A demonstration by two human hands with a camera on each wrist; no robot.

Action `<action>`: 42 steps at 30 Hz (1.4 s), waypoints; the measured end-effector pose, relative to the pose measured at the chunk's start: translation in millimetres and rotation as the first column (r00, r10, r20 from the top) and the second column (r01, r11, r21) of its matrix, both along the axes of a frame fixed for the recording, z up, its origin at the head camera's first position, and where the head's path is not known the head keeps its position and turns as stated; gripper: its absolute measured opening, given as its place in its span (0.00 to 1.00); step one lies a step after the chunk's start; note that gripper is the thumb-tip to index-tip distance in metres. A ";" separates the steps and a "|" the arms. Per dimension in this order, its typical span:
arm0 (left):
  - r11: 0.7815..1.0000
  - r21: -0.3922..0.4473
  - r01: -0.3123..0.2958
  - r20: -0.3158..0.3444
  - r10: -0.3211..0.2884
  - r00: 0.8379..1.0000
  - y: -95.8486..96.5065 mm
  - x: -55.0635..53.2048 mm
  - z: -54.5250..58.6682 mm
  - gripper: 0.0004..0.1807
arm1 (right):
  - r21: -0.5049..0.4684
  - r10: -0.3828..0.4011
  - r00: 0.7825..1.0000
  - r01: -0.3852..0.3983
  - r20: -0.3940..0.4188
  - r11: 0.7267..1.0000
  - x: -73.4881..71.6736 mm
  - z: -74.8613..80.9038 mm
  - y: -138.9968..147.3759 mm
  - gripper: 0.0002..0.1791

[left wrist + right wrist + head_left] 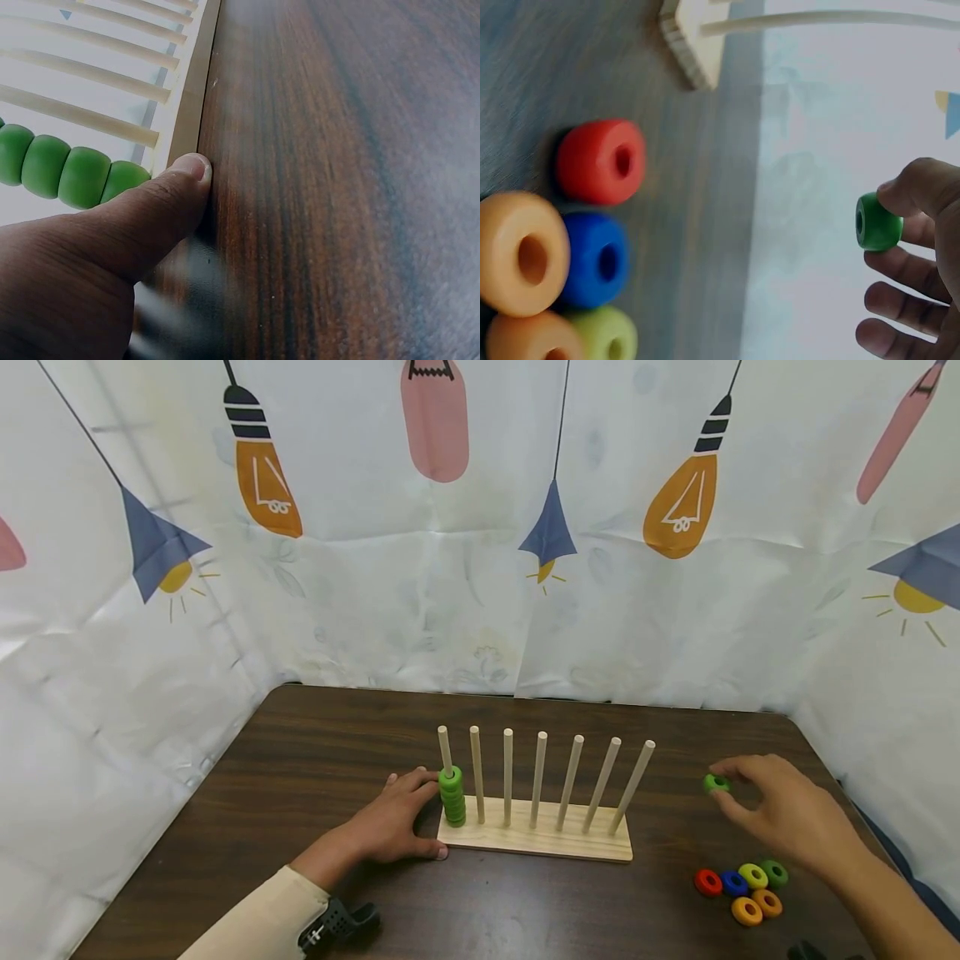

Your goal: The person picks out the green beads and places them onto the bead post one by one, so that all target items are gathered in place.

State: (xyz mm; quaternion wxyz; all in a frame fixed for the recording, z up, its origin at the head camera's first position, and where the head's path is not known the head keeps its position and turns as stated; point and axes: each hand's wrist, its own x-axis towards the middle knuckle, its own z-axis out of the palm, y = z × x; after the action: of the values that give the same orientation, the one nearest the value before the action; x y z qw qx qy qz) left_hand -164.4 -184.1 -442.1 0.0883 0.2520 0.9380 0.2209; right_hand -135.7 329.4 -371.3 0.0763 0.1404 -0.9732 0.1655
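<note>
A wooden peg rack (536, 831) with a row of upright pegs stands on the table. Its leftmost peg carries a stack of green rings (452, 797), which the left wrist view shows close up. My left hand (393, 821) grips the left end of the rack, its thumb (187, 172) against the front edge of the base and its fingers reaching behind the stack. Off to the right, my right hand (787, 810) pinches a single green ring (879, 223) between thumb and fingers, raised above the table.
Loose rings lie below my right hand: a red ring (708, 882), a blue ring (733, 884), a yellow one (753, 876), a green one (775, 873) and two orange rings (747, 912). Behind the dark wood table (337, 727) hangs a printed white curtain (375, 610).
</note>
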 end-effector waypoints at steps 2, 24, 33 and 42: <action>1.000 0.011 0.003 -0.006 -0.003 1.000 0.1 0.2 -0.1 0.49 | 0.003 0.025 0.999 -0.025 -0.048 1.000 0.7 4.9 -3.9 0.15; 1.000 -0.025 -0.011 0.006 0.011 1.000 0.1 -2.1 1.3 0.50 | 0.066 0.195 0.932 -0.183 -0.304 0.981 -4.7 55.6 -39.0 0.18; 1.000 -0.014 -0.007 0.009 0.007 1.000 0.7 -0.5 1.5 0.50 | 0.060 0.252 0.902 -0.247 -0.351 0.967 -6.2 71.3 -50.0 0.18; 1.000 -0.011 -0.005 0.006 0.005 1.000 0.9 -0.3 2.1 0.49 | 0.069 0.274 0.876 -0.270 -0.396 0.960 -5.6 80.8 -58.4 0.20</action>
State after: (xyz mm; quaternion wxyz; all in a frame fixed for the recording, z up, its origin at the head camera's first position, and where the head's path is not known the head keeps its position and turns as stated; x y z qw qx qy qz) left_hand -164.7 -183.2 -440.0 0.0918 0.2484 0.9397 0.2165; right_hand -141.3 271.0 -290.5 0.2498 0.3071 -0.9081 0.1367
